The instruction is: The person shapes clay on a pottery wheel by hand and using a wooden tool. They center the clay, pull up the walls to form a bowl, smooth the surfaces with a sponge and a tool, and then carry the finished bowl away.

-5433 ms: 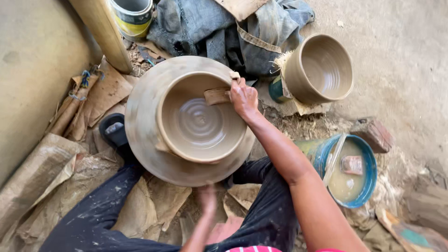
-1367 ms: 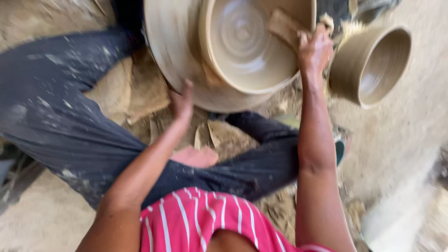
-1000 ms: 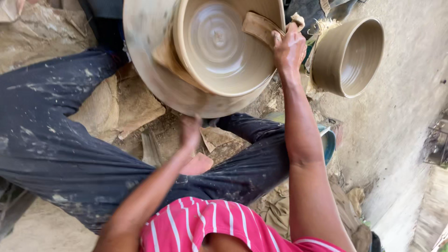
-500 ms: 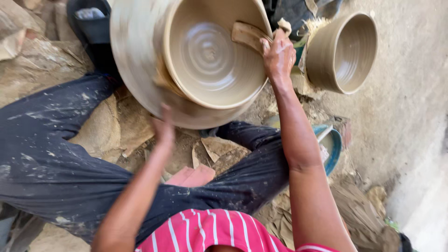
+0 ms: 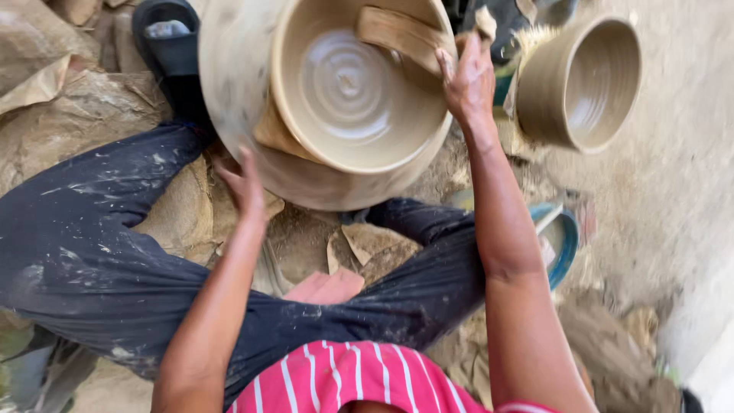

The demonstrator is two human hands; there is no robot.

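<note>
While the right hand (image 5: 468,76) presses a flat wooden tool (image 5: 404,34) against the wet clay bowl's (image 5: 359,84) inner wall, the left hand (image 5: 243,180) rests open-fingered at the wheel's (image 5: 229,84) rim. The wheel's far edge is cut off by the frame. A second bowl (image 5: 581,80) stands blurred beside it.

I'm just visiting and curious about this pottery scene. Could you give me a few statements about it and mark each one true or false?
1. The right hand holds a flat tool against the rim of the clay bowl. True.
2. The left hand is inside the bowl. False: it touches the outer edge of the wheel.
3. A second clay pot sits to the right. True.
4. The person wears a plain green shirt. False: the shirt is red with white stripes.
</note>
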